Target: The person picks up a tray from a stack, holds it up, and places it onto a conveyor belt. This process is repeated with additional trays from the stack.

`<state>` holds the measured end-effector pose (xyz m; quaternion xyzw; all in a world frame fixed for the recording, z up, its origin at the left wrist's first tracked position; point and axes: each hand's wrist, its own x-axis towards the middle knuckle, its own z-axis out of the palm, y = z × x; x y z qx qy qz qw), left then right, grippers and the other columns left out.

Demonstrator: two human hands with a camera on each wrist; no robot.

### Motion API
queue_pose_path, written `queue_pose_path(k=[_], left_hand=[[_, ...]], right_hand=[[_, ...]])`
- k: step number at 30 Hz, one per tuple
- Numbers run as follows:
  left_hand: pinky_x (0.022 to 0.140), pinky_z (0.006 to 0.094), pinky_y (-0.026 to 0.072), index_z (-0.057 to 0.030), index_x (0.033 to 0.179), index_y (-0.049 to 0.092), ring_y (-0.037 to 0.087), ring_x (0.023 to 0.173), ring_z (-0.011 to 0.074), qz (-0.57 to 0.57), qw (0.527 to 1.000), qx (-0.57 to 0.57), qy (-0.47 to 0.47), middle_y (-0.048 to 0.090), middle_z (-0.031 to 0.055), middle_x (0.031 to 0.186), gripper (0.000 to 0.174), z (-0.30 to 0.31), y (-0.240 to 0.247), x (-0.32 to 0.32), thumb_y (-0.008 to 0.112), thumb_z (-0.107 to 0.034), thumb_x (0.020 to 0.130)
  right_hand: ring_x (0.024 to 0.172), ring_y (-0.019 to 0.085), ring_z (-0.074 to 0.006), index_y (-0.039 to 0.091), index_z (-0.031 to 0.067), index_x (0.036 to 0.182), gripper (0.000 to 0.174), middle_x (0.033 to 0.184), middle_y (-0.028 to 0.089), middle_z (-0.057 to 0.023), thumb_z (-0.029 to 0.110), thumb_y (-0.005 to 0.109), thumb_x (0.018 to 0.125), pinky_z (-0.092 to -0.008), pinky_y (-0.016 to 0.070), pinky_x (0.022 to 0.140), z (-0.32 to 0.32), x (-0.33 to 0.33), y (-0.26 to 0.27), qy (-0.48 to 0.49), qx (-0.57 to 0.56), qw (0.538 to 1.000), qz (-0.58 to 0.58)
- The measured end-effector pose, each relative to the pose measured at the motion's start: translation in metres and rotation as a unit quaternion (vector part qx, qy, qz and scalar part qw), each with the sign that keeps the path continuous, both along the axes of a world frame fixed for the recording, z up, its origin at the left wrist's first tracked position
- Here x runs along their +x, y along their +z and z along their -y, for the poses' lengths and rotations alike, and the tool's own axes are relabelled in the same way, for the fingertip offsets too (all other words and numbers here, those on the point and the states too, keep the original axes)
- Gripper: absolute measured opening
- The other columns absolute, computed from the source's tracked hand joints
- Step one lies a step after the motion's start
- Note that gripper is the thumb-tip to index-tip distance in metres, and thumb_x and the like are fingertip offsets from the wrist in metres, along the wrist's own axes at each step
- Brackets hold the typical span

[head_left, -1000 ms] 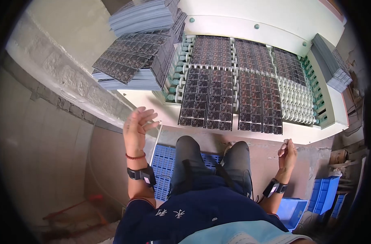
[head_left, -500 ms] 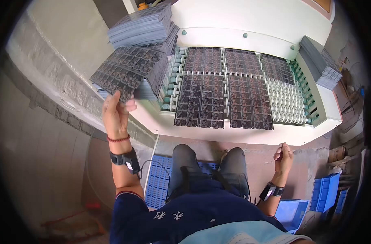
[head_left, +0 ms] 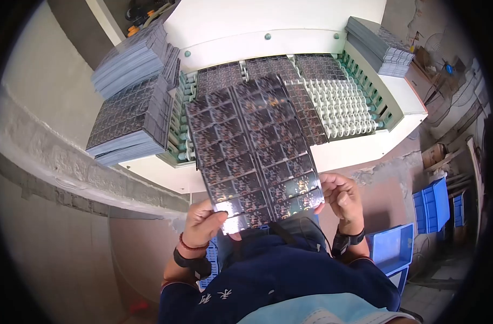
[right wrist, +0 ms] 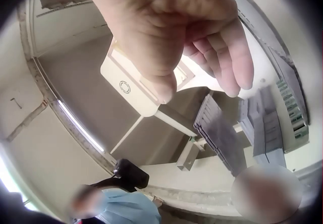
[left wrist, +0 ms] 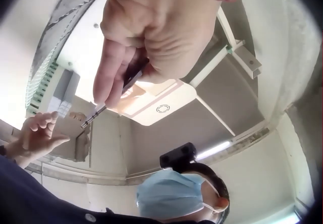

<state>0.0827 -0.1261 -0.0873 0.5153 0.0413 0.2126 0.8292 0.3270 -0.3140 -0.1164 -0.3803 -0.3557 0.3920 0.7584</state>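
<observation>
My left hand pinches the near left corner of a dark printed circuit board panel, thumb on top. The panel is tilted in front of my body and overlaps the roller conveyor in the head view. Edge-on, the same panel shows between thumb and fingers in the left wrist view. At the panel's near right corner is my right hand, its fingers loosely bent. The right wrist view shows a gap between this hand's thumb and fingers, with nothing held there. More panels lie on the rollers, partly hidden.
Two stacks of panels, a front one and a back one, stand left of the rollers. Another stack sits at the right on the white machine. Blue crates are on my right, a concrete ledge on my left.
My left hand has taken a panel off the front left stack and brought it rightward before my body. The right hand has moved up toward its right edge. The head view has turned right.
</observation>
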Motion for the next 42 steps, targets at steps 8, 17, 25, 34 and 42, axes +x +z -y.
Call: queue_pose_path(k=[8,17,25,34,42], left_hand=[[0.075,0.0410,0.0522,0.0071,0.115,0.044,0.056,0.095,0.0240,-0.078,0.994,0.045,-0.059,0.055,0.0158,0.106,0.031,0.000,-0.057,0.012,0.043,-0.004,0.086],[0.081,0.0553,0.0467,-0.0007,0.131,0.021,0.048,0.109,0.0371,0.006,0.975,-0.223,-0.016,0.040,0.0193,0.125,0.048,0.011,-0.055,0.022,0.037,-0.002,0.086],[0.076,0.0524,0.0509,0.0001,0.126,0.029,0.053,0.101,0.0364,-0.008,0.990,-0.117,0.078,0.045,0.0223,0.120,0.046,0.003,-0.082,0.020,0.045,-0.001,0.083],[0.071,0.0489,0.0536,0.0012,0.125,0.031,0.056,0.098,0.0336,-0.019,0.981,-0.176,0.082,0.049,0.0197,0.115,0.045,0.002,-0.069,0.004,0.046,-0.003,0.083],[0.068,0.0477,0.0548,0.0020,0.122,0.035,0.057,0.095,0.0354,0.011,0.981,-0.171,0.094,0.050,0.0219,0.113,0.042,0.001,-0.072,-0.003,0.048,-0.003,0.082]], right_hand=[[0.052,0.057,-0.0145,0.057,-0.0061,0.089,0.017,0.071,0.062,-0.0122,0.009,0.057,0.083,-0.0243,0.0473,0.045,-0.004,-0.020,-0.021,-0.046,-0.096,0.994,-0.037],[0.060,0.057,-0.0091,0.057,-0.0043,0.102,0.021,0.077,0.062,-0.0062,0.010,0.052,0.087,-0.0217,0.0467,0.051,-0.033,-0.020,-0.027,-0.019,-0.230,0.971,0.062],[0.058,0.056,-0.0077,0.056,-0.0055,0.096,0.024,0.073,0.062,-0.0030,0.015,0.057,0.085,-0.0223,0.0446,0.051,-0.037,-0.027,-0.015,-0.297,-0.154,0.736,0.589],[0.043,0.042,-0.0034,0.063,-0.0012,0.084,0.015,0.060,0.056,0.0008,0.014,0.060,0.082,-0.0167,0.0337,0.038,-0.019,0.100,-0.009,-0.323,-0.215,0.916,0.106],[0.049,0.053,-0.0164,0.064,-0.0042,0.089,0.024,0.067,0.061,-0.0061,0.017,0.062,0.079,-0.0276,0.0430,0.050,-0.004,0.272,-0.029,-0.435,-0.342,0.776,0.302]])
